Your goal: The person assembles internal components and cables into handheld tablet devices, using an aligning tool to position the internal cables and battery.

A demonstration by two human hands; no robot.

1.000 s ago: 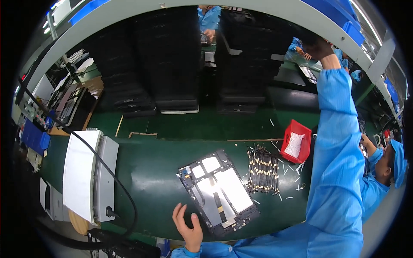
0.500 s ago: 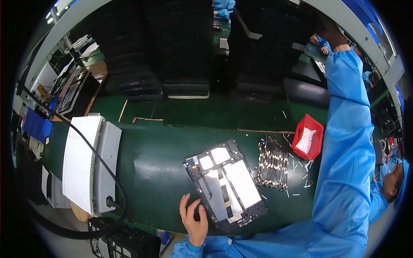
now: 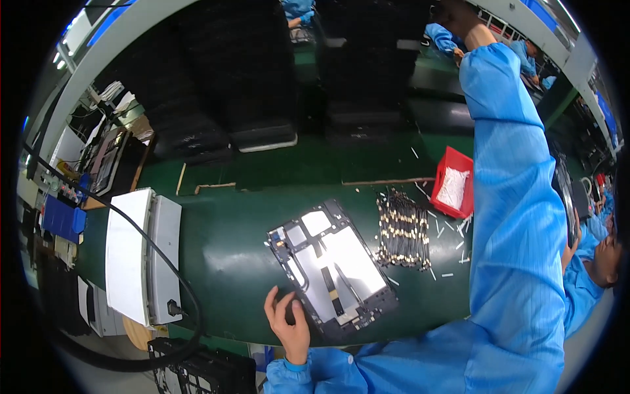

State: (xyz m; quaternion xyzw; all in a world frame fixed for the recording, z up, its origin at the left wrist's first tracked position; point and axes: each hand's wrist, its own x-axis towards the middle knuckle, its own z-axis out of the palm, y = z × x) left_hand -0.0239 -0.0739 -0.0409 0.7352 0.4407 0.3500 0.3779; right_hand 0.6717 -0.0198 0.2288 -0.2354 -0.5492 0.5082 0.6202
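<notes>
An opened tablet-like device (image 3: 359, 264), with a black frame and silver-white inner panels, lies tilted on the green bench in front of me. My left hand (image 3: 289, 326) is at its lower left edge, fingers curved and apart, holding nothing; whether a fingertip touches the frame is unclear. My right arm stretches far up and forward. My right hand (image 3: 461, 20) is raised near the top of the dark stacks, in deep shadow, so its fingers cannot be made out. A bundle of short black cables (image 3: 403, 231) with gold-coloured ends lies right of the device.
A red bin (image 3: 467, 161) of white strips stands beyond the cables, with loose strips scattered nearby. Tall black stacks (image 3: 266, 125) line the back. At left stands a white machine (image 3: 128, 256), with a thick black cable (image 3: 154, 246) crossing before it. A co-worker (image 3: 584, 262) sits at right.
My view has shifted, so the bench things appear further left and slightly higher. My right hand stays raised by the stacks; my left hand stays beside the device.
</notes>
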